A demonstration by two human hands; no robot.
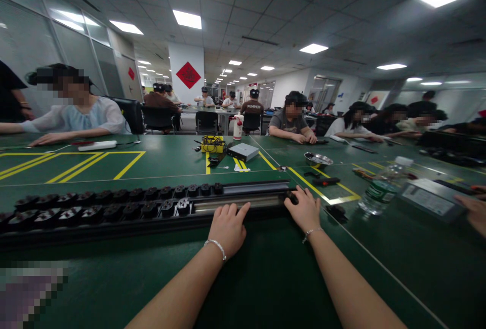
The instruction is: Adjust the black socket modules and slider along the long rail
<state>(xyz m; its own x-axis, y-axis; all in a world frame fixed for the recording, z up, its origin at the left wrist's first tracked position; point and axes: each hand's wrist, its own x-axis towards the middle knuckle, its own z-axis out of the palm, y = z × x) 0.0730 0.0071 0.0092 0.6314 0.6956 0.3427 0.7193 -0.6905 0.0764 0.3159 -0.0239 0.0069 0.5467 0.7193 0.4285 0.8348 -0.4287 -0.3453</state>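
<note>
A long black rail [250, 187] with two rows of small black parts [114, 202] lies across the green table in front of me. My left hand [228, 228] rests against the rail's near edge, fingers curled onto it, a bracelet on the wrist. My right hand [304, 208] grips the rail's right end, its fingers wrapped round a black end piece. A bare metal channel [239, 202] shows between my hands.
The green table [266, 278] has yellow tape lines. A yellow box [212, 143], grey box [243, 151], metal bowl [318, 159], water bottle [381, 187] and grey device [433, 198] lie beyond. Several people sit around; another person's hand [473, 210] reaches in at right.
</note>
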